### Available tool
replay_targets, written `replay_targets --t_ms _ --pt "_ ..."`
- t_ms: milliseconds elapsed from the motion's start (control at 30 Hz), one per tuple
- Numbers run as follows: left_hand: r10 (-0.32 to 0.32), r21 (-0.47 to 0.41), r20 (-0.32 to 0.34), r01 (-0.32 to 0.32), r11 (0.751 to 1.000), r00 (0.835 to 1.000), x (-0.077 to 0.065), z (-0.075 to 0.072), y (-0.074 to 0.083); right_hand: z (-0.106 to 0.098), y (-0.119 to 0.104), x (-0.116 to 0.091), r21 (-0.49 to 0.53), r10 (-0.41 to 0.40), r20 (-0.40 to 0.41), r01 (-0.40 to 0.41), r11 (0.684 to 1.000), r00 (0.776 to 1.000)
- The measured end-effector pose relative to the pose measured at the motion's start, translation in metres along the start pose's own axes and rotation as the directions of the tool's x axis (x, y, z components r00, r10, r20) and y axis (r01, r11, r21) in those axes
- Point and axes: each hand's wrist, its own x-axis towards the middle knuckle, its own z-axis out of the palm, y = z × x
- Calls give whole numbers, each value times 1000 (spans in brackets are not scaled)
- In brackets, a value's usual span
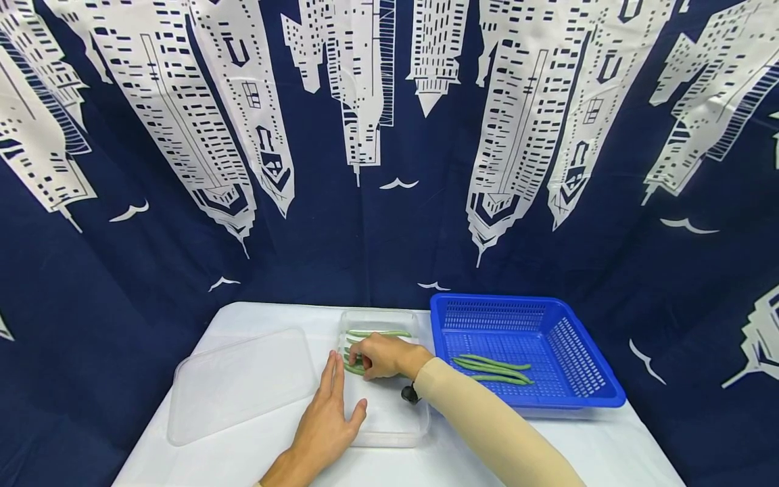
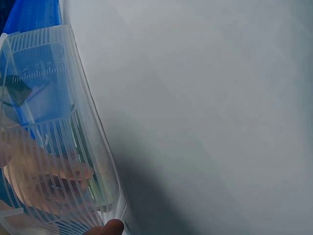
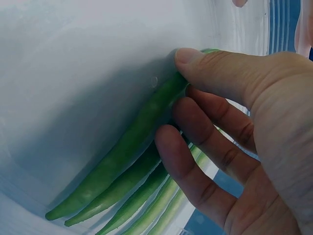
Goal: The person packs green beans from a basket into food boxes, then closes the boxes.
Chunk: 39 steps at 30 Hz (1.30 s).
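In the head view a clear plastic container (image 1: pixel 389 438) stands in the middle of the table, with several green beans (image 1: pixel 380 333) lying in its far part. My left hand (image 1: pixel 322 423) is at the container's left side, fingers straight. Inside the container, my right hand (image 1: pixel 389 356) pinches a green bean (image 3: pixel 127 134) between thumb and fingers. That bean lies beside several others, roughly parallel, in the right wrist view. Through the ribbed container wall (image 2: pixel 49 120) the left wrist view shows the right hand's curled fingers.
A blue perforated basket (image 1: pixel 584 392) stands to the right of the container and holds several green beans (image 1: pixel 496 368). On the left a clear flat lid (image 1: pixel 243 382) lies on the white table (image 1: pixel 146 453). A dark blue patterned cloth (image 1: pixel 365 230) hangs behind.
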Motion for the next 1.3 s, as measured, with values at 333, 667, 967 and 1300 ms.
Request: replay_targets --t_ms 333,667,967,1300 --pt "2 2 -14 -2 1000 1000 0 1 0 0 0 0 4 0 -7 0 1000 1000" --pt "-5 -22 12 6 1000 1000 -1 0 2 -6 3 -7 40 37 -38 -36 999 999" --pt "0 -27 7 0 1000 1000 -3 0 1 -22 10 -23 96 26 -98 -16 995 995" --pt "14 -2 -12 -14 1000 1000 -2 2 2 -45 19 -47 134 7 -169 16 991 986"
